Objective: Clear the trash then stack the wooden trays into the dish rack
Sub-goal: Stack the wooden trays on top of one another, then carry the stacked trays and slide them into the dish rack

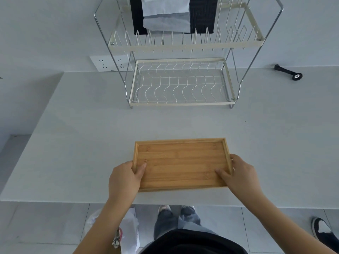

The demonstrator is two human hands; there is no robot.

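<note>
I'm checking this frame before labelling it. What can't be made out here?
- Head view: whether the wooden tray is lifted or resting on the counter; unclear from above.
- Left hand and right hand: fingers under the tray are hidden by it.
- Dish rack: top is cut off by the frame edge.
- White bag on the floor: contents are hidden by the left arm.

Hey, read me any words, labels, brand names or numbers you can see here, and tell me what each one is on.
No text can be read in this view.
wooden tray: faint small marks near its corners, too blurred to read.
white bag on the floor: possible reddish print, too small to read.
wall socket: only plug holes, no lettering visible.
dish rack: no label visible.
</note>
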